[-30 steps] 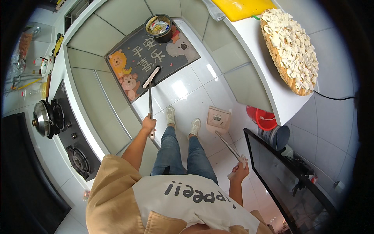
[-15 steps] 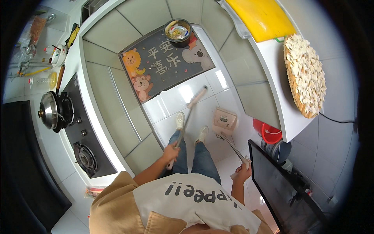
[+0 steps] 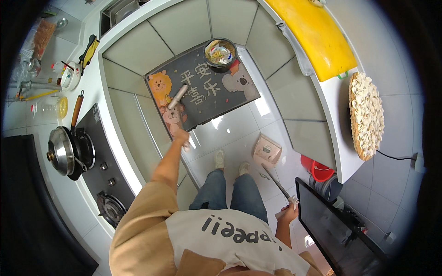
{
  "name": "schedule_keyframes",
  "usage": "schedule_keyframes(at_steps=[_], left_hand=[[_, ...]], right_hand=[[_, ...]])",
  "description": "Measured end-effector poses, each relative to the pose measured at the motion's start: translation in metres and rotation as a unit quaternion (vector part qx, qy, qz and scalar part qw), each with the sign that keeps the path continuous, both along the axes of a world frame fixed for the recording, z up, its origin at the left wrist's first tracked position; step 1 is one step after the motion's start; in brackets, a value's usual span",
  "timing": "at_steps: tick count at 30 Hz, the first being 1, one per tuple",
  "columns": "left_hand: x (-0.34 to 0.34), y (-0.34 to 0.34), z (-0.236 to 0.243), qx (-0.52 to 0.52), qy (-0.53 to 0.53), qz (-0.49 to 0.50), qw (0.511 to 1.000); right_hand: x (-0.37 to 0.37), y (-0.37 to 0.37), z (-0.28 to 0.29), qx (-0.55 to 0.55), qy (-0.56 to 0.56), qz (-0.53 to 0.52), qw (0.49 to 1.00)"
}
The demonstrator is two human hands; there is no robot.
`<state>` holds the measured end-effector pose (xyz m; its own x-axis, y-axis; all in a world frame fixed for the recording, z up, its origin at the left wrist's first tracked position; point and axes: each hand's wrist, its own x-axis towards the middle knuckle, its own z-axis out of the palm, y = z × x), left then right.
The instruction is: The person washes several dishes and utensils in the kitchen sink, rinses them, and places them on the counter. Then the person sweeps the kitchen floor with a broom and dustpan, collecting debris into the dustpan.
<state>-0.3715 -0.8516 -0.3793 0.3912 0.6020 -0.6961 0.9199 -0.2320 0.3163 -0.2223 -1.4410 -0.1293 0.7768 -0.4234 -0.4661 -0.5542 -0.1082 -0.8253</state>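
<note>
My left hand (image 3: 181,138) is closed around the handle of a broom, with my arm stretched forward. The pale broom head (image 3: 178,97) is over the left part of the dark floor mat (image 3: 221,108), near the printed lion and monkey; I cannot tell whether it touches. My right hand (image 3: 288,213) grips the grey handle of a pink dustpan (image 3: 267,151). The pan lies on the white tiles, ahead and to the right of my feet. A black bin (image 3: 220,55) with rubbish in it stands on the mat's far edge.
On the left counter are a gas hob (image 3: 103,161) and a lidded pan (image 3: 62,147). The right counter bears a yellow board (image 3: 317,41) and a round cream-coloured woven item (image 3: 367,115). A red basin (image 3: 317,168) and a dark screen (image 3: 336,230) stand at my right.
My left hand has swung the broom forward and left, from the bare tiles to over the mat. The dustpan stays on the tiles in my right hand. My view has shifted slightly.
</note>
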Motion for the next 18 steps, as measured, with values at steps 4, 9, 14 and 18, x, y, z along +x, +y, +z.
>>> schedule_keyframes(at_steps=[4, 9, 14, 18], left_hand=[[-0.003, -0.142, 0.034, -0.058, -0.016, 0.026, 0.998], [0.017, -0.182, 0.146, -0.239, -0.037, 0.101, 0.965], [0.052, -0.118, 0.179, -0.129, -0.053, 0.093, 0.986], [0.077, -0.005, 0.163, -0.052, -0.053, 0.125, 0.989]], right_hand=[[-0.007, 0.011, -0.019, -0.019, 0.036, -0.013, 0.999], [-0.016, 0.020, -0.049, -0.031, 0.097, -0.031, 0.994], [-0.027, 0.020, -0.085, 0.035, 0.123, -0.054, 0.990], [-0.035, 0.022, -0.101, 0.068, 0.206, -0.094, 0.972]])
